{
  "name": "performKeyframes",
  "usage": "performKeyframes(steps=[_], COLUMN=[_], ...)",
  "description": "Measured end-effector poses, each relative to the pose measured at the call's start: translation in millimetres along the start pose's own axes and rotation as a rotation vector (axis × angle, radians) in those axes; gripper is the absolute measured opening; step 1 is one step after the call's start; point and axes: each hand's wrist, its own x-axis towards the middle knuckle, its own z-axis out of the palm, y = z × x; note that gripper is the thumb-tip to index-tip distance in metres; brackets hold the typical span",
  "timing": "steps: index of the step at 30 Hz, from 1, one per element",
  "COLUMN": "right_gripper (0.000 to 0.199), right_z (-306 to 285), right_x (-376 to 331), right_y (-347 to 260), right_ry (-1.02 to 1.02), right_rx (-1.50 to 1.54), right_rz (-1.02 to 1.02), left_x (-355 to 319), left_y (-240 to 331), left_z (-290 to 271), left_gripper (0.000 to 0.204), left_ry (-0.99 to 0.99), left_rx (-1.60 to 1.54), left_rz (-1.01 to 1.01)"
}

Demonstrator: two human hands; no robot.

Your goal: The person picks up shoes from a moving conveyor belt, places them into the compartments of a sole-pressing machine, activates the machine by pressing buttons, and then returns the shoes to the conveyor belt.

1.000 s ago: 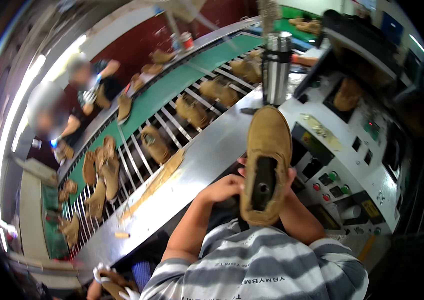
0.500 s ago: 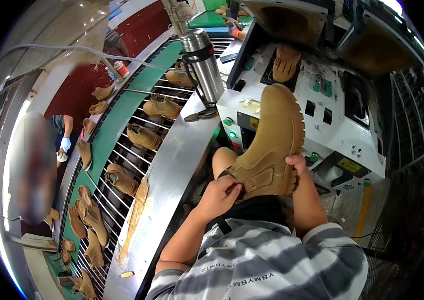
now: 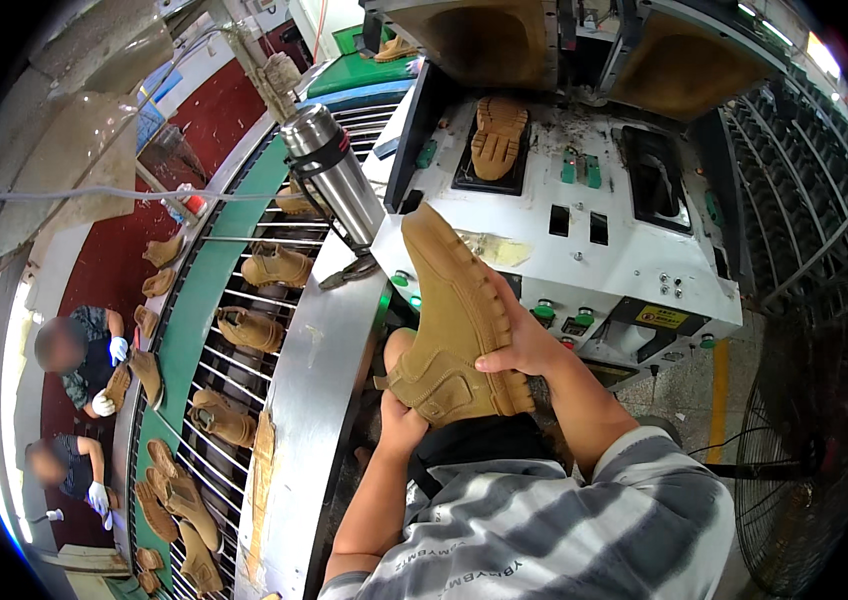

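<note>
A tan suede ankle boot [image 3: 444, 330] is held over my lap, its toe pointing up and away and its lugged sole facing right. My right hand [image 3: 524, 340] wraps round the sole side, thumb pressed on the upper near the heel. Closed at the boot's ankle opening, my left hand [image 3: 402, 422] grips the collar from below, its fingertips partly hidden. Beyond the boot, a white pressing machine [image 3: 544, 250] carries a tan rubber sole [image 3: 499, 140], tread up, in its left black recess. The machine's right recess [image 3: 656, 180] holds no sole.
A steel thermos [image 3: 339, 175] and dark pliers [image 3: 349, 272] stand on the metal ledge [image 3: 309, 370]. Left of it runs a roller conveyor [image 3: 206, 350] with several boots. Two co-workers [image 3: 94, 350] with gloves are beyond it. A large fan [image 3: 804, 480] stands at right.
The boot has tilted so its toe leans left. My left hand has shifted under the collar, and my right hand has moved further round the sole. The view has swung rightward.
</note>
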Motion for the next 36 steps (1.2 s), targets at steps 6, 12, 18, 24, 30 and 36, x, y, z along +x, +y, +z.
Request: performKeyframes(steps=[6,12,18,24,30,36], right_gripper=[0.12,0.119,0.116,0.11,0.111,0.112], right_z=[-8.2,-23.1,-38.5,-45.2,-73.1,-85.4], right_x=[-5.7,-22.4,-40.8,-70.0,-75.8,-75.4], right_y=[-11.2,-5.1,-8.1,-17.6,0.5,-3.2], right_ry=[0.014,0.052,0.092,0.277,0.291,0.22], right_rx=[-0.185,-0.155,-0.058,0.101,-0.103,-0.221], right_rz=[-0.014,-0.049,-0.054,0.009,0.019,0.016], left_x=[17.3,21.8,23.3,38.9,67.4,87.2], left_y=[19.7,5.2,-10.0,-19.2,-34.7,-21.8], left_z=[20.0,17.6,48.4,72.4,82.1,75.2], left_gripper=[0.069,0.064,0.045,0.04,0.053,0.056], left_ry=[-0.204,-0.304,-0.041,-0.053,-0.312,-0.548], left_rx=[-0.08,0.064,-0.139,-0.364,-0.56,-0.102], left_rz=[-0.134,-0.003,-0.082,-0.351,-0.408,-0.244])
